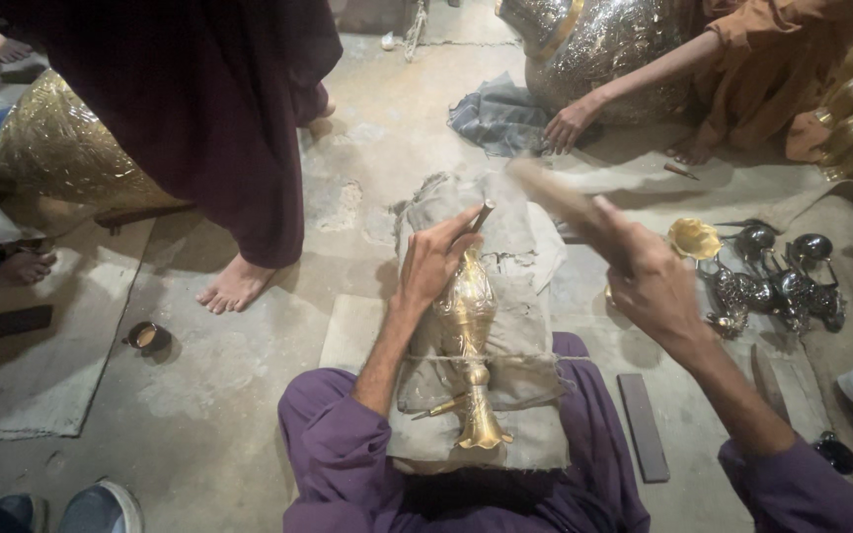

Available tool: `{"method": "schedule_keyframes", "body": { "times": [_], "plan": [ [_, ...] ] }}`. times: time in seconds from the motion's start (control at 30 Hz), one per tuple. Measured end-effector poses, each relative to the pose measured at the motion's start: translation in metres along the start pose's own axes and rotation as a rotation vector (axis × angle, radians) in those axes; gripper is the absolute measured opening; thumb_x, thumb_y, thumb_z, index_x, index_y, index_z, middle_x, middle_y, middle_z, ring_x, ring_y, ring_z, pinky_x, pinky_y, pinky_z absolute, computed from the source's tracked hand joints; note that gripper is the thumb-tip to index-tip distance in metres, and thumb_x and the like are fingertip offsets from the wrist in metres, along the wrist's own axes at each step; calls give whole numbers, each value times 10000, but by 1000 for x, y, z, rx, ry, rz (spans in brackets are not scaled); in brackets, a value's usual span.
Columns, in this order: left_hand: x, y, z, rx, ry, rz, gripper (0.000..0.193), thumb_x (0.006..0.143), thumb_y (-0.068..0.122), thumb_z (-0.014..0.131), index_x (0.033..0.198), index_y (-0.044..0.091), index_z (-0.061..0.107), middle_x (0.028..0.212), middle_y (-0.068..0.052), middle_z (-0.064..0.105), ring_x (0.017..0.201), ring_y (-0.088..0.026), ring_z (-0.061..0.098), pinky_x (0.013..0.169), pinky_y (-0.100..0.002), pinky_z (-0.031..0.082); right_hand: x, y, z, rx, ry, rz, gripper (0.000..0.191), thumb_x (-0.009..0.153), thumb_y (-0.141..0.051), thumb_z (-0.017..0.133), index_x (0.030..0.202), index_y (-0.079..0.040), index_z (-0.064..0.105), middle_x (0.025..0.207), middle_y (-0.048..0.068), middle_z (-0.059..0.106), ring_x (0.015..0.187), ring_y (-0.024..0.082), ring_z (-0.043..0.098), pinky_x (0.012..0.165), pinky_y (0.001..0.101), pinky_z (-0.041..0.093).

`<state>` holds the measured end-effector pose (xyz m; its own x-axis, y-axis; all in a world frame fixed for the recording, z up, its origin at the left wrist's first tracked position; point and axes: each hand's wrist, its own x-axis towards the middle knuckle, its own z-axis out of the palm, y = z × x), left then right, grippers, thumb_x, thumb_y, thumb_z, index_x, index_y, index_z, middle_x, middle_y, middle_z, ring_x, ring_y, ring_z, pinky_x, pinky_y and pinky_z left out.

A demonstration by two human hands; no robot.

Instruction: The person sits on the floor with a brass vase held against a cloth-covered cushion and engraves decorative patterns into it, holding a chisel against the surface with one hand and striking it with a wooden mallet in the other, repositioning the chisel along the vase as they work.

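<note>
My left hand (pixel 436 259) grips a thin metal chisel (pixel 483 215) and holds its tip against an engraved brass vase (pixel 466 341). The vase lies lengthwise on a grey cloth-wrapped block (pixel 520 257) between my knees, tied down by a cord. My right hand (pixel 649 281) is raised to the right of the block and closed on a wooden mallet (pixel 555 197), which is blurred by motion above the cloth.
A standing person's bare foot (pixel 234 286) is at left beside a large brass vessel (pixel 61 148). Another person's hand (pixel 570 123) rests by a big silver vessel (pixel 604 44). Silver and brass goblets (pixel 772 276) lie at right. A dark flat bar (pixel 642 426) and a small cup (pixel 147 338) sit on the floor.
</note>
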<state>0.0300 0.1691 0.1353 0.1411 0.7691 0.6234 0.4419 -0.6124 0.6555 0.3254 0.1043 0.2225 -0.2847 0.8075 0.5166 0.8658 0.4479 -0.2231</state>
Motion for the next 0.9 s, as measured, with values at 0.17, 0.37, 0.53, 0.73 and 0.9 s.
{"method": "schedule_keyframes", "body": {
  "times": [0.17, 0.37, 0.53, 0.73, 0.9],
  "plan": [
    [0, 1, -2, -2, -10, -9, 457, 959, 188, 723, 1405, 196, 623, 1093, -133, 769, 921, -244, 776, 764, -370, 611, -1, 6, 7, -277, -197, 72, 772, 888, -38, 609, 1582, -317, 418, 1111, 76, 709, 859, 240, 686, 572, 378, 580],
    [-5, -9, 3, -14, 15, -41, 449, 954, 182, 731, 1391, 202, 627, 1047, -106, 786, 878, -229, 781, 752, -363, 613, -7, 6, 7, -226, -203, 61, 833, 802, -38, 617, 1564, -317, 428, 1101, 78, 682, 926, 250, 693, 689, 397, 583],
    [-7, -18, 13, -59, 83, -85, 430, 960, 188, 710, 1378, 221, 618, 1083, -87, 794, 872, -209, 793, 714, -339, 657, 2, 9, 14, -266, -391, 90, 889, 805, -6, 603, 1586, -358, 366, 1149, 55, 683, 916, 230, 689, 574, 395, 579],
    [-11, -14, 7, -92, 142, -32, 435, 950, 216, 759, 1362, 193, 624, 1039, -114, 787, 914, -229, 795, 745, -371, 642, 14, 11, 14, -495, -515, 4, 814, 907, -66, 583, 1573, -452, 319, 1150, 19, 685, 861, 176, 688, 585, 330, 620],
    [-9, -8, 4, -84, 119, -71, 452, 935, 232, 765, 1364, 197, 628, 993, -99, 797, 868, -219, 795, 709, -360, 628, 26, -2, -10, -24, -53, -72, 842, 843, -42, 598, 1606, -319, 372, 1152, 112, 682, 868, 242, 674, 676, 379, 604]
  ]
}}
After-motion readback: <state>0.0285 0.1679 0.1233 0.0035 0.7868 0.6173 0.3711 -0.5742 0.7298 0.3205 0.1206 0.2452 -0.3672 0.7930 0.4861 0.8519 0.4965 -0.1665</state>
